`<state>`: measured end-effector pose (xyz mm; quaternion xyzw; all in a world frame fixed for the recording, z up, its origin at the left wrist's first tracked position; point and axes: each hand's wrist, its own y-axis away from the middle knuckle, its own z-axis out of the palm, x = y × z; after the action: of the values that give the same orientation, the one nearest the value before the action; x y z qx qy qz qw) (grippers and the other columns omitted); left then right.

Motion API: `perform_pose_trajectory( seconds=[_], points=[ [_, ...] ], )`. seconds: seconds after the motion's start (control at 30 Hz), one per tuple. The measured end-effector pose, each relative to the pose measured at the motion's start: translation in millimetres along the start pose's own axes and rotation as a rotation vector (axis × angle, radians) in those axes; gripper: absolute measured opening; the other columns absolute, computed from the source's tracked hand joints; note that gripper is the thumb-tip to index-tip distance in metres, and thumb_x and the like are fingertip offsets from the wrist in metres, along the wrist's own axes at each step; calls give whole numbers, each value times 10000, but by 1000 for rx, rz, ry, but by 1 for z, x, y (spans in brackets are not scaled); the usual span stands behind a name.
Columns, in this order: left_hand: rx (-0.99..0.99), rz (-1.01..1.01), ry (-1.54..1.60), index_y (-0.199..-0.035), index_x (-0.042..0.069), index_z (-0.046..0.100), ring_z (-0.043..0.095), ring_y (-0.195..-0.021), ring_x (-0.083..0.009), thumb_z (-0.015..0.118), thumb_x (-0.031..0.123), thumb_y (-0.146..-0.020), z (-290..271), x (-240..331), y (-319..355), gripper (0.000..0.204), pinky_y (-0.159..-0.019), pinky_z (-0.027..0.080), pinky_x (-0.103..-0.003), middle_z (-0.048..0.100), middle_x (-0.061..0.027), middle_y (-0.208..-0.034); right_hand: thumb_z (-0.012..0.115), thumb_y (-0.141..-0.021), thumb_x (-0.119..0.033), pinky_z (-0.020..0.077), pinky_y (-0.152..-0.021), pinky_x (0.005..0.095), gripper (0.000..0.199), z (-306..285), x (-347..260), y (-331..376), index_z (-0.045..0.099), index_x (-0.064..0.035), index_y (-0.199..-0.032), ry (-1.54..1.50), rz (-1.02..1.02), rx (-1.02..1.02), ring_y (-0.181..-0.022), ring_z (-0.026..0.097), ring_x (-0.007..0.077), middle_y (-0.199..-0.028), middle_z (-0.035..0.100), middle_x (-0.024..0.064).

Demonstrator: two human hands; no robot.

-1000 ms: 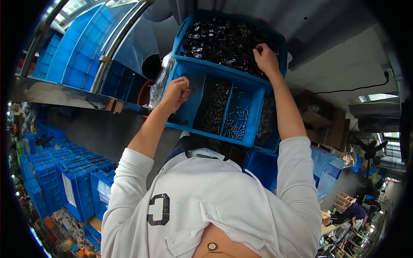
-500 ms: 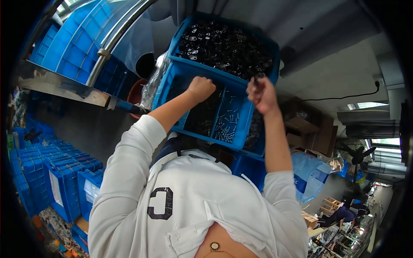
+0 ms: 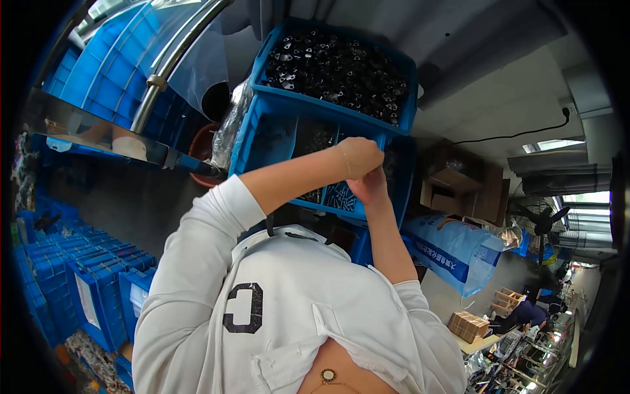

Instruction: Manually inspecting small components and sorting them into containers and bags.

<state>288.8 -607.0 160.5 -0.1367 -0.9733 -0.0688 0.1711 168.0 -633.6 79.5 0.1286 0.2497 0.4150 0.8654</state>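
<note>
My left hand and my right hand meet over the right side of a divided blue bin. Both have their fingers closed, the left lying over the right fingertips, so whatever they hold is hidden. Below them, one compartment holds loose silver screws. Small dark parts fill the compartment beside it. Behind stands another blue bin, heaped with black metal pieces that have holes in them.
A metal pole and a reddish-brown bucket stand to the left, near stacked blue crates. On the right are a cardboard box, a blue-and-clear plastic bag and a black fan.
My left hand has moved right from the dark parts' compartment. My right hand, which had a small dark piece in its fingers, has come down and left to meet it.
</note>
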Motion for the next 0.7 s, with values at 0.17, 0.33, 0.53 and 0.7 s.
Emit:
perform_pose_trajectory(
  seconds=[0.17, 0.33, 0.53, 0.7],
  points=[
    [408, -48, 291, -869, 34, 617, 603, -755, -284, 627, 57, -694, 0, -27, 71, 177, -642, 499, -348, 582, -117, -838, 427, -923, -212, 472, -844, 344, 274, 2, 10, -11, 515, -10, -1085, 220, 68, 53, -929, 570, 216, -994, 590, 99],
    [576, -402, 398, -879, 37, 612, 595, -727, -260, 637, 62, -740, -9, -49, 191, 144, -592, 480, -320, 559, -110, -791, 456, -912, -196, 487, -801, 332, 252, 71, 37, -36, 555, 3, -1030, 332, 167, 46, -889, 579, 198, -956, 600, 93],
    [623, -748, 167, -1066, 102, 571, 599, -710, -246, 588, 69, -758, 27, -49, 280, 310, -537, 479, -331, 584, -111, -848, 498, -895, -228, 436, -720, 230, 264, 175, 125, -128, 620, -1, -954, 1444, -199, -453, -828, 561, 115, -844, 608, 56],
    [274, -921, -90, -1305, 152, 394, 599, -698, -250, 527, 82, -779, 57, -70, 278, 547, -524, 479, -345, 590, -123, -939, 535, -864, -242, 449, -708, 265, 278, 210, 193, -175, 612, 12, -945, 1579, -406, -486, -827, 588, 130, -804, 630, 113]
  ],
)
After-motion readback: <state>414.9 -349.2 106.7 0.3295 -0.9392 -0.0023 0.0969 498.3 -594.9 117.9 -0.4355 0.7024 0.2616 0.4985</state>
